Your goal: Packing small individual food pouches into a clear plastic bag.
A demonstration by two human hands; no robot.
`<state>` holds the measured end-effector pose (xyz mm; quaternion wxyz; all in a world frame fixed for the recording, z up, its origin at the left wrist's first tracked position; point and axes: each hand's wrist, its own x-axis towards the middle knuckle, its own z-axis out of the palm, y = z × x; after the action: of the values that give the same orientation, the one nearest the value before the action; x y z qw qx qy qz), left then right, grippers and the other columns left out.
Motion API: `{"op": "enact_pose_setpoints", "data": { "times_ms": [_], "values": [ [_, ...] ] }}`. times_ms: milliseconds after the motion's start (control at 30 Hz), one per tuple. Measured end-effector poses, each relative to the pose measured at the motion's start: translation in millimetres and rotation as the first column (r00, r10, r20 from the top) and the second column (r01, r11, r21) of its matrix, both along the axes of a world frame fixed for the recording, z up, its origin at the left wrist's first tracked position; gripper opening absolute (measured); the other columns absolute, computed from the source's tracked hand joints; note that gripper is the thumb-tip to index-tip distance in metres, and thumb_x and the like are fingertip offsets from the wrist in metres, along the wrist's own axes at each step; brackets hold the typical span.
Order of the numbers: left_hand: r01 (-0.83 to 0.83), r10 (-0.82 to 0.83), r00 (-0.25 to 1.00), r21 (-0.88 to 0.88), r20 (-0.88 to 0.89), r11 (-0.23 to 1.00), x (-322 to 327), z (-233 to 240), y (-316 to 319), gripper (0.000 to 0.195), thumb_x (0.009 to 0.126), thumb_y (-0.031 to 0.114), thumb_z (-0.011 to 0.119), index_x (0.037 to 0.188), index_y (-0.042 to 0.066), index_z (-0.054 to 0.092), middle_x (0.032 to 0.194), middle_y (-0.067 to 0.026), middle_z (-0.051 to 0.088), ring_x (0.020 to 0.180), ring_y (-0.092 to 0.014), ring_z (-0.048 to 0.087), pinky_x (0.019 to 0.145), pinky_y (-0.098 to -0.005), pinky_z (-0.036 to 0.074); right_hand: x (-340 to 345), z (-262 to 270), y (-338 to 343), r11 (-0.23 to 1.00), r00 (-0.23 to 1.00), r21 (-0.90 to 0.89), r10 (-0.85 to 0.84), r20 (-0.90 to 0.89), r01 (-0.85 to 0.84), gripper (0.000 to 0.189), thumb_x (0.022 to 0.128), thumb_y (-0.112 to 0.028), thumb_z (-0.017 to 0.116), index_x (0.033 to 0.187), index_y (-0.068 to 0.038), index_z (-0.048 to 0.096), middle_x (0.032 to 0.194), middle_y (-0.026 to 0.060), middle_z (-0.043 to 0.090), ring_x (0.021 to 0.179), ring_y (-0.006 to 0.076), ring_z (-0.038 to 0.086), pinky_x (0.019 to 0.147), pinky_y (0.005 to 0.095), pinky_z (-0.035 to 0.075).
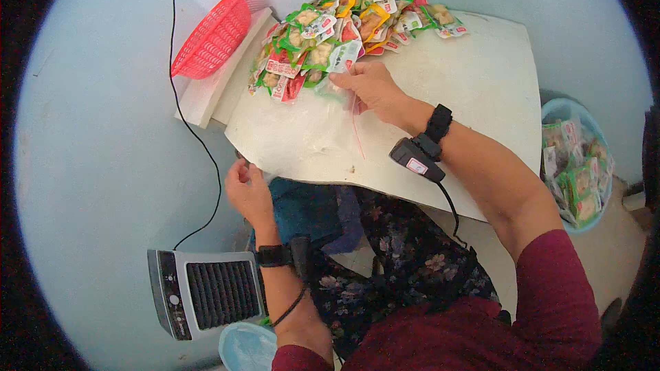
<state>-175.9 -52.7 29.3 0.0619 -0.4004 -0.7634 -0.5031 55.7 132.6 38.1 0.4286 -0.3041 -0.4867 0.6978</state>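
My right hand [374,87] pinches a thin clear plastic bag [332,88] at the front of a heap of small sealed food packets [319,54]. A pink line [358,134], possibly the bag's edge, hangs below the fingers. The packets are see-through with green, red and yellow borders, and bear printing. They are piled along the back of a white tabletop [454,77]. At the table's front left corner is my left hand [250,193], its fingers bent near the edge. Whether it holds anything is hard to see. Both wrists wear black straps with cabled devices.
A red plastic basket [219,36] leans on a white foam block [206,98] at the left. To the right stands a light-blue bin [559,105] with packets in it. An air cooler [221,288] and a blue tub [247,345] are lower left. A black cable [178,98] runs down the wall.
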Motion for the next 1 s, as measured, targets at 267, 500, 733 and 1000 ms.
{"op": "enact_pose_setpoints", "data": {
  "times_ms": [267, 500, 733, 1000],
  "values": [
    [0.426, -0.417, 0.74, -0.111, -0.527, 0.898, 149, 15, 27, 0.035, 0.073, 0.02, 0.078, 0.098, 0.003, 0.06, 0.095, -0.0142, 0.059, 0.091, -0.032, 0.056, 0.078, -0.0401, 0.047, -2, -4, -4, 0.997, 0.997, -0.058, -0.042, 0.065, 0.045, 0.025, 0.083, -0.023, 0.071, 0.077, -0.001, 0.06, 0.065, 0.0047, 0.056, 0.048, 0.0152, 0.056, 0.041, 0.0311, 0.049],
    [0.143, -0.356, 0.72, -0.375, -0.596, 0.916, 156, 4, 41, 0.028, 0.074, 0.025, 0.074, 0.088, 0.004, 0.061, 0.085, -0.0133, 0.058, 0.085, -0.033, 0.056, 0.071, -0.0423, 0.044, -2, 0, -6, 0.993, 0.992, -0.099, 0.076, 0.099, -0.066, 0.026, 0.087, -0.024, 0.069, 0.086, 0.0, 0.059, 0.069, 0.0066, 0.058, 0.055, 0.0184, 0.063, 0.046, 0.0323, 0.053],
    [0.201, -0.397, 0.787, -0.411, -0.473, 0.889, 148, -5, 46, 0.013, 0.078, 0.016, 0.066, 0.076, 0.003, 0.063, 0.079, -0.0149, 0.061, 0.079, -0.034, 0.059, 0.07, -0.0452, 0.046, 3, -4, 2, 0.983, 0.986, -0.095, 0.163, 0.023, -0.16, 0.033, 0.086, -0.031, 0.07, 0.087, 0.0, 0.058, 0.071, 0.0083, 0.058, 0.057, 0.019, 0.063, 0.049, 0.0324, 0.054],
    [0.372, -0.382, 0.924, -0.18, -0.02, 0.91, 130, 4, 42, 0.013, 0.078, 0.009, 0.064, 0.077, -0.003, 0.066, 0.072, -0.0151, 0.065, 0.063, -0.027, 0.062, 0.063, -0.0346, 0.049, 15, 5, 10, 0.865, 0.857, -0.098, 0.501, 0.124, -0.492, 0.031, 0.084, -0.031, 0.07, 0.092, -0.003, 0.061, 0.077, 0.0053, 0.06, 0.066, 0.0131, 0.061, 0.059, 0.0285, 0.054]
  ]
}}
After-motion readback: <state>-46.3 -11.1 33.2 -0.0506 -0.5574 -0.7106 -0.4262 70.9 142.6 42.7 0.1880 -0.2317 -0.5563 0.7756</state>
